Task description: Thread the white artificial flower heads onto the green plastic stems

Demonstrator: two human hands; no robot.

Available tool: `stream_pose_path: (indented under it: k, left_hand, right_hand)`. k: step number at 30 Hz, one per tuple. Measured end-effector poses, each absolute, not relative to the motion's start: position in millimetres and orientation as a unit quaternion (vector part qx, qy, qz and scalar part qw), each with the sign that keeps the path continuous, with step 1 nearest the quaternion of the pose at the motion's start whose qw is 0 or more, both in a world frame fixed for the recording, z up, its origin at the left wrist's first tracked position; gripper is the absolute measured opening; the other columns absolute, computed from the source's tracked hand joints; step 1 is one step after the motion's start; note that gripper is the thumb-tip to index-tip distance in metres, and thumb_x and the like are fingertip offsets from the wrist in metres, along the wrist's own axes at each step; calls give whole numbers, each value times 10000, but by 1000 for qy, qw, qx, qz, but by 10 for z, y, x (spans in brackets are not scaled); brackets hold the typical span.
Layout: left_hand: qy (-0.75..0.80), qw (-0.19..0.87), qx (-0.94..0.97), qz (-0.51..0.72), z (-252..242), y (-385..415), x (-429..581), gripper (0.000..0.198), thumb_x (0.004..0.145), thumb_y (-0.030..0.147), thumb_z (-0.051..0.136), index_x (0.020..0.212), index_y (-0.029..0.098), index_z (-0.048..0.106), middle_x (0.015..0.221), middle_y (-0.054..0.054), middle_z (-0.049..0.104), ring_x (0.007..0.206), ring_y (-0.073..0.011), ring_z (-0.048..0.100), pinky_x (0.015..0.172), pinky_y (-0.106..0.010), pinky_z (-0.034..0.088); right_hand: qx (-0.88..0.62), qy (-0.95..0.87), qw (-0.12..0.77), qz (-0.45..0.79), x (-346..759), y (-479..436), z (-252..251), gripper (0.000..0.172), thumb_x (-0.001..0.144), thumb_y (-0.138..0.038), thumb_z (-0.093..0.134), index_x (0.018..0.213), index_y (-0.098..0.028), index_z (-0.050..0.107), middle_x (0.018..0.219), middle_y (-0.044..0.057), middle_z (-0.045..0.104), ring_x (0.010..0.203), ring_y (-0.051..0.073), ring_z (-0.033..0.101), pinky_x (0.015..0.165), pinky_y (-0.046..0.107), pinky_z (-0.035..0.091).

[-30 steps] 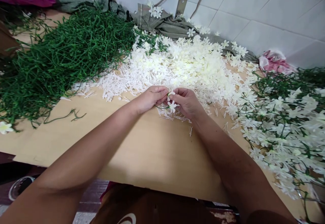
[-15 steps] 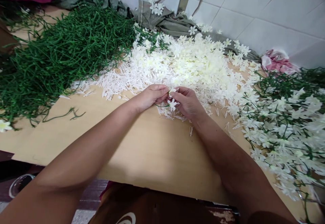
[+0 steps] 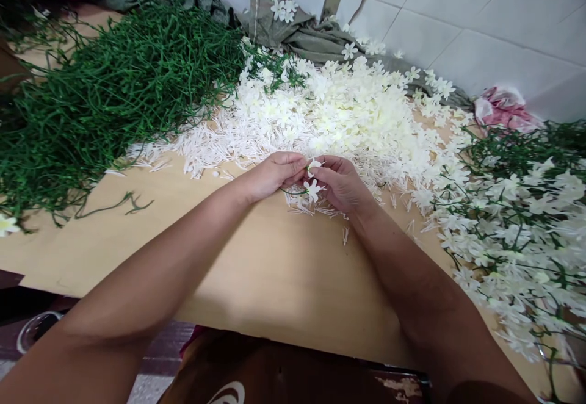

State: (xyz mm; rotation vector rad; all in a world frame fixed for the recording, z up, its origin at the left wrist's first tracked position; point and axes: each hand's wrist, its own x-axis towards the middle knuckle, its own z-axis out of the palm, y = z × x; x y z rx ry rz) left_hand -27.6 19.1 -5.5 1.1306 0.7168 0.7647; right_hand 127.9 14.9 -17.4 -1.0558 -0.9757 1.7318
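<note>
My left hand (image 3: 284, 171) pinches a green artificial flower stem (image 3: 294, 191), most of it hidden by the fingers. Close against it, my right hand (image 3: 339, 181) has thumb and fingertips closed on a white artificial flower (image 3: 313, 167) at the stem's end. Just below hangs a second white flower (image 3: 313, 191), on a branch of that same stem. Behind both hands spreads a heap of loose white petals (image 3: 361, 111), with thin white stamens (image 3: 215, 144) along its near side.
A big pile of green stems (image 3: 137, 80) lies to the left. Finished-looking white flower sprays (image 3: 513, 227) cover the right side. Grey cloth (image 3: 315, 41) runs along the tiled wall (image 3: 458, 13). A loose stem piece (image 3: 137, 204) rests on the brown board (image 3: 256, 270).
Both hands stay almost in place, still holding the stem and flower. The upper white flower has turned slightly between the fingertips; the view has shifted a little.
</note>
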Motion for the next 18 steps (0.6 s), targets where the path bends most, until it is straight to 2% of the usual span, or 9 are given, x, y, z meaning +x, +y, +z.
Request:
stream_pose_path:
  k: [7, 12, 18]
  left_hand:
    - [359, 659, 566, 341, -66, 180, -278, 454, 796, 380, 630, 492, 168, 367, 438, 79, 321, 424, -33, 267, 455, -201, 234]
    - [420, 604, 595, 323, -92, 166, -256, 394, 832, 325, 546, 513, 172, 375, 452, 73, 326, 441, -46, 273, 457, -203, 219]
    - [358, 654, 554, 371, -136, 174, -217, 502, 702, 578, 634, 525, 174, 395, 462, 73, 330, 442, -43, 278, 460, -204, 239]
  right_hand:
    - [-447, -445, 424, 650, 1262, 149, -215, 229, 515, -221, 814, 576, -156, 604, 478, -73, 582, 423, 48, 488, 428, 185, 358]
    - [-488, -460, 419, 612, 1246, 132, -203, 257, 491, -202, 809, 585, -160, 573, 463, -87, 560, 404, 37, 444, 411, 178, 314]
    - [-457, -472, 408, 634, 1254, 149, -87, 319, 508, -276, 811, 688, -182, 565, 533, -64, 621, 502, 86, 580, 519, 215, 455]
